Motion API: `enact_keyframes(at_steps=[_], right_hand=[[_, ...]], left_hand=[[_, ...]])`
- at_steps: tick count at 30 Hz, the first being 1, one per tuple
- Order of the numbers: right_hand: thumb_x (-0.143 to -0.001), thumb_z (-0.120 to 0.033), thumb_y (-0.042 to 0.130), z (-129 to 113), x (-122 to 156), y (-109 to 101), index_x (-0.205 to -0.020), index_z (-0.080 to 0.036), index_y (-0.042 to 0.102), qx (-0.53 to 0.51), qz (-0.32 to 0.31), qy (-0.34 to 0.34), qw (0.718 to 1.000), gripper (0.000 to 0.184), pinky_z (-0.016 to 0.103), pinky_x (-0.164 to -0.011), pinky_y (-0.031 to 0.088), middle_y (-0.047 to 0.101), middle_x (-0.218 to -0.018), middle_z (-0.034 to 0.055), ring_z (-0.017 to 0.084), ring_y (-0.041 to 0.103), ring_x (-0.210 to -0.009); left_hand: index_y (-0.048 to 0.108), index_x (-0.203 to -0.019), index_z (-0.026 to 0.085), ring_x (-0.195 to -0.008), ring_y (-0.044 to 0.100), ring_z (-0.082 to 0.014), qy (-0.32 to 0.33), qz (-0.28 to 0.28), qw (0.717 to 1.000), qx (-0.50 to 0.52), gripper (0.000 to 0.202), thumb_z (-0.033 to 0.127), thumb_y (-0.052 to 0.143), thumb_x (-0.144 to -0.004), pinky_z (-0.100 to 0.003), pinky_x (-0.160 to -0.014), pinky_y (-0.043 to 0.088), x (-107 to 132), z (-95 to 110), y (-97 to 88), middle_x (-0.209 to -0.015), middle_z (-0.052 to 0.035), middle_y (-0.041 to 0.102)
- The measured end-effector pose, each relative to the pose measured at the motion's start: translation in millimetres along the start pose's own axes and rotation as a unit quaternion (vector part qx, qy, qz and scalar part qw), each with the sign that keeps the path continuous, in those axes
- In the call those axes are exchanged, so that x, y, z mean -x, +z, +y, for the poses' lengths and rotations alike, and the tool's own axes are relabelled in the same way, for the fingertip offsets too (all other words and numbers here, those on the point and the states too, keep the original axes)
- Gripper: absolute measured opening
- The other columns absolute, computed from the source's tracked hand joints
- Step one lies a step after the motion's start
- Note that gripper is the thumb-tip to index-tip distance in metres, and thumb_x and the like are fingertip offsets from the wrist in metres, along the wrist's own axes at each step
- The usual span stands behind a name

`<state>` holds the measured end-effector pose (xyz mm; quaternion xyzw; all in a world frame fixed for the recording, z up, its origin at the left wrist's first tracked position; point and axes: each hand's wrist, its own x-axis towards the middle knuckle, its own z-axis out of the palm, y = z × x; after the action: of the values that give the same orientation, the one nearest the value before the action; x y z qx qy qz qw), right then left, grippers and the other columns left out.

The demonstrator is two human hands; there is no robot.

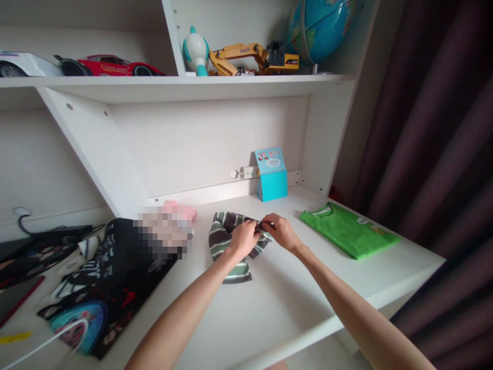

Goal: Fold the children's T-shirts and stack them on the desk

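A striped garment (221, 237) in dark brown, green and white lies bunched on the white desk (265, 318), its exact kind hidden by the folds. My left hand (244, 239) is closed on its upper edge near the middle. Close beside it, my right hand (280, 231) pinches the same edge, so the cloth there is lifted slightly between both hands. Part of the garment spreads flat below and left of my left hand. To the right lies a folded green T-shirt (346, 231), apart from my hands.
Left on the desk are a black printed garment (127, 277) and a pink cloth (181, 210). A blue desk calendar (273, 180) stands at the back. Overhead, a shelf (231, 87) holds a toy excavator (246, 54), a globe (327, 31) and a red toy car (111, 66). A dark curtain (435, 154) hangs right.
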<state>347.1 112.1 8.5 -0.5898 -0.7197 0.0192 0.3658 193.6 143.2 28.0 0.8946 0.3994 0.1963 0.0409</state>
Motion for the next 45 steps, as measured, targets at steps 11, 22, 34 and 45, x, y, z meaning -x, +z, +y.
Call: enact_keyframes(at_steps=[11,22,34,45], right_hand=[[-0.075,-0.046,0.056,-19,25,17,-0.078,-0.016,0.057,-0.152,-0.054,0.102,0.982,0.031,0.027,-0.059,0.041,0.056,-0.071,0.0038,0.017,0.052,-0.066],[-0.07,-0.05,0.059,-6,-29,-74,-0.07,-0.014,0.062,-0.229,-0.191,0.0,0.954,0.036,0.025,-0.052,0.042,0.058,-0.06,-0.001,0.015,0.054,-0.057],[-0.083,-0.016,0.04,-65,-30,-197,-0.1,-0.016,0.06,0.22,0.325,0.054,0.918,0.027,0.034,-0.068,0.042,0.06,-0.091,0.0091,0.022,0.057,-0.079],[-0.09,-0.055,0.021,-92,-30,-243,-0.105,-0.015,0.056,0.249,0.514,0.017,0.82,0.055,0.033,-0.069,0.037,0.062,-0.086,0.011,0.022,0.058,-0.08]], left_hand=[[0.066,-0.08,0.013,-0.062,0.06,-0.0119,-0.077,-0.077,0.915,0.388,0.019,0.012,0.049,-0.073,-0.021,-0.06,0.044,-1,-23,-15.0,-0.067,-0.0018,0.065],[0.051,-0.072,0.016,-0.062,0.062,-0.0106,-0.186,0.069,0.765,0.612,0.009,0.016,0.06,-0.069,-0.03,-0.075,0.048,-13,-40,-96.4,-0.065,0.0019,0.06],[0.051,-0.081,0.018,-0.073,0.057,-0.0106,-0.063,0.464,0.815,0.341,0.009,0.018,0.044,-0.085,-0.027,-0.073,0.047,5,-27,-216.7,-0.068,0.0054,0.052],[0.06,-0.104,0.027,-0.096,0.059,-0.023,0.046,0.539,0.841,-0.015,0.027,0.038,0.039,-0.091,-0.04,-0.073,0.046,65,0,-279.0,-0.093,-0.0019,0.064]])
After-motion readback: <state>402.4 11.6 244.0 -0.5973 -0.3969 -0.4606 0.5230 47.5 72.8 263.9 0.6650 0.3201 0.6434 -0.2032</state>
